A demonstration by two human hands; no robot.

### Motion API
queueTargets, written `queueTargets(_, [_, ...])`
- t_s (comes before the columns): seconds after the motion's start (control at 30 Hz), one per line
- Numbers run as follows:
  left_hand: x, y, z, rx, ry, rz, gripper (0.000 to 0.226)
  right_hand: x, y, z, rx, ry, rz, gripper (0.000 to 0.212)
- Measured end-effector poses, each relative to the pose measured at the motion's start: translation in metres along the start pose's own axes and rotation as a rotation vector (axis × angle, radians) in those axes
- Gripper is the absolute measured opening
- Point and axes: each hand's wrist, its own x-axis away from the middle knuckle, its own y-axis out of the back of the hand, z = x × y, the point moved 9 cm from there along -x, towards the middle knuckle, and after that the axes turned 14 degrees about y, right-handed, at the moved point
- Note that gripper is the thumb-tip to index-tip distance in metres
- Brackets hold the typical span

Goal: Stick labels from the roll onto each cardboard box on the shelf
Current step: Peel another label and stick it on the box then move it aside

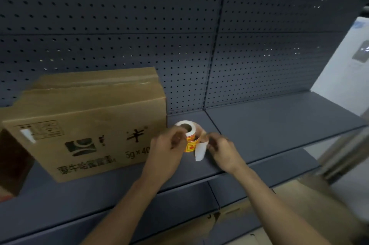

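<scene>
Far left: a dark brown box (14, 161), cut off by the frame edge, touches the big box's left side. Next, the cardboard box (85, 125) sits on the grey shelf (279, 125), taped top, with black print and a logo on the front. There is a small white patch (28, 135) near its upper left corner; cannot tell if it is a label. Behind is the dark pegboard back panel (119, 25).

Just right of the box is the label roll (188, 135), core hole facing up, with red-yellow labels on its side. Cannot tell if it rests on the shelf or is lifted. The left hand (167, 151) grips the roll from the left, fingers curled round it. A white strip (200, 152) hangs loose from the roll's right side, curling downward. The right hand (221, 151) pinches the strip's upper end, fingers curled. Both forearms reach in from below.

Lower right, under the shelf edge, are more cardboard boxes (299, 204), blurred. Far right is a pale wall (349, 65).
</scene>
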Motion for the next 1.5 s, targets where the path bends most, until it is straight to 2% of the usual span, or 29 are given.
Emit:
queueTargets(0.17, [-0.009,-0.042,0.019,-0.125,0.106,0.1,0.022,-0.005,0.006,0.005,0.067,0.084,-0.002,0.016])
queueTargets(0.27, [-0.015,-0.065,0.026,-0.184,0.148,0.206,0.029,-0.005,0.013,0.015,0.032,0.148,0.014,0.017])
queueTargets(0.37, [-0.021,-0.076,0.023,-0.178,0.142,0.237,0.026,-0.005,0.02,0.026,-0.03,0.179,0.039,0.017])
queueTargets(0.47, [-0.027,-0.078,0.02,-0.129,0.148,0.224,0.02,-0.008,0.026,0.029,-0.11,0.202,0.026,0.015])
queueTargets(0.6, [-0.035,-0.077,0.028,0.056,0.231,0.232,0.004,-0.012,0.037,0.026,-0.221,0.189,-0.093,0.022])
queueTargets(0.7, [-0.033,-0.081,0.037,0.265,0.361,0.315,0.006,-0.011,0.04,0.02,-0.278,0.152,-0.143,0.021])
queueTargets(0.8, [-0.031,-0.083,0.043,0.364,0.413,0.348,0.009,-0.011,0.037,0.021,-0.296,0.177,-0.123,0.016])
queueTargets(1.03, [-0.033,-0.077,0.039,0.366,0.325,0.304,0.008,-0.012,0.037,0.032,-0.267,0.247,-0.095,0.018])
queueTargets(1.27, [-0.034,-0.073,0.032,0.231,0.237,0.27,0.008,-0.011,0.038,0.033,-0.227,0.243,-0.076,0.023])
queueTargets(1.5, [-0.029,-0.073,0.033,0.198,0.24,0.254,0.01,-0.005,0.048,0.025,-0.148,0.191,-0.149,0.011])
